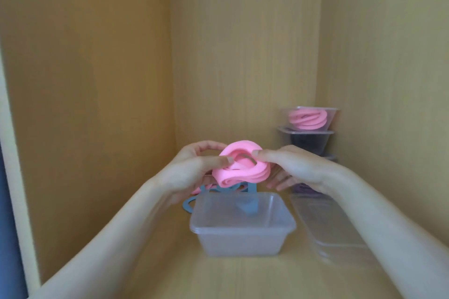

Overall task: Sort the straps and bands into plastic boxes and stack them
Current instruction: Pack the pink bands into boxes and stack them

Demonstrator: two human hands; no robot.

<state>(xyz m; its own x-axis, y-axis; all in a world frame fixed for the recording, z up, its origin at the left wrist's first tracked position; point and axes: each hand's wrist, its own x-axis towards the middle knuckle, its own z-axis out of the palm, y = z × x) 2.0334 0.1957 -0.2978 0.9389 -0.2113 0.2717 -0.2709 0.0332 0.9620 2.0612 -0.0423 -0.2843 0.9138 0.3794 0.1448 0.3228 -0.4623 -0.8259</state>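
Left hand (pixel 194 168) and right hand (pixel 300 167) pinch coiled pink band (pixel 239 170) above wooden cabinet floor (pixel 243 277).

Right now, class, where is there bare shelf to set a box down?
Bare: the shelf floor between the left wall and the open box, and the strip in front of it. Crowded: the right, with lid and stacked boxes.

Pink band (pixel 240 168), seemingly coiled, between left hand (pixel 192 168) and right hand (pixel 292 167)

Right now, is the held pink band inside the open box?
No, the left hand and right hand hold the band above the box.
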